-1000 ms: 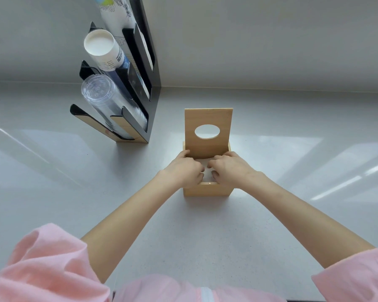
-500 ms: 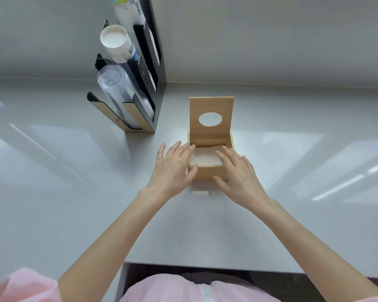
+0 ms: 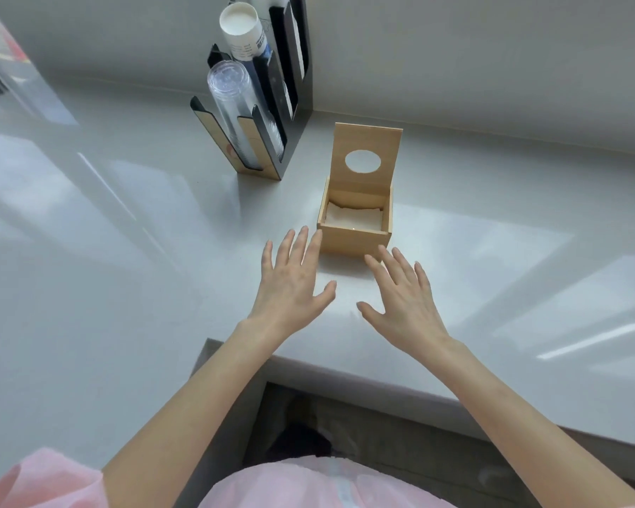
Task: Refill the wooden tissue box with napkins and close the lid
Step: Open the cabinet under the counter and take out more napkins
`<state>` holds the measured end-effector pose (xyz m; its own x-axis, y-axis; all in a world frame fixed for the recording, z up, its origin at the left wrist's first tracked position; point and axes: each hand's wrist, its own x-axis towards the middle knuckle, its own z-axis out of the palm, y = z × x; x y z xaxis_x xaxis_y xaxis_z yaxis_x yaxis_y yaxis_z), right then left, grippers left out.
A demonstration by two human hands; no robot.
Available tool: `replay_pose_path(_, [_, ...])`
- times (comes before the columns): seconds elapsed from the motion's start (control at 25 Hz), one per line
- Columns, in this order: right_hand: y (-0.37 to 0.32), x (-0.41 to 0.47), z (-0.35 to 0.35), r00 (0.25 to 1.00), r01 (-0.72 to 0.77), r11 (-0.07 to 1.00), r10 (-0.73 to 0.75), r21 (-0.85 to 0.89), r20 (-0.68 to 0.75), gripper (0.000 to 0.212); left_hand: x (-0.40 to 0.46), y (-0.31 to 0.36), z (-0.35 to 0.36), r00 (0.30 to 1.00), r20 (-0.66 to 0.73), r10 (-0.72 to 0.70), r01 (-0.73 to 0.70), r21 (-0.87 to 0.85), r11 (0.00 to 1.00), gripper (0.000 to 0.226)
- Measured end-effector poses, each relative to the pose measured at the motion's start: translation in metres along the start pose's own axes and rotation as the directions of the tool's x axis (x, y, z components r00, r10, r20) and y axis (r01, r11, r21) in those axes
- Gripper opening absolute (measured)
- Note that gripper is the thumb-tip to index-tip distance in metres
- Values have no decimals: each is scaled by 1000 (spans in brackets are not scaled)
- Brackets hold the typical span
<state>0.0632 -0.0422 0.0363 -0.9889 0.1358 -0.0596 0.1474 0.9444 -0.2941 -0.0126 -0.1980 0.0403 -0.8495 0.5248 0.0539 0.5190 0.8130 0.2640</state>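
Observation:
The wooden tissue box stands on the white counter with white napkins lying flat inside it. Its lid, with an oval hole, stands upright at the back of the box. My left hand hovers just in front and left of the box, fingers spread, fingertips close to its left front corner. My right hand hovers in front and right of the box, fingers spread, one fingertip near its front wall. Neither hand holds anything.
A black and wood cup dispenser stands behind and left of the box, holding a stack of clear plastic cups and paper cups. The wall runs close behind. The counter's front edge lies under my forearms.
Both hands came out of the box, where they pressed the napkins down, opened flat and drew back towards me. The napkins now show inside. The camera view also pulled back.

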Motion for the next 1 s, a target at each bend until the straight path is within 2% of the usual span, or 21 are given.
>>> replay_pose_path(0.24, [0,-50,17,995,54,999,-54,1,86,64,-59,17,13,988,49,-145,145,20,989,74])
replay_pose_path(0.44, [-7,-82,28,992,75,997,-77,21,103,63,-100,22,23,980,49,-193,191,27,981,78])
replay_pose_path(0.68, [-23,-104,35,996,69,998,-69,2,65,64,-130,18,23,986,32,-165,164,29,986,80])
replay_pose_path(1.0, [-55,-151,46,999,-21,1000,21,4,24,64,-176,-3,18,996,50,-68,66,51,997,81])
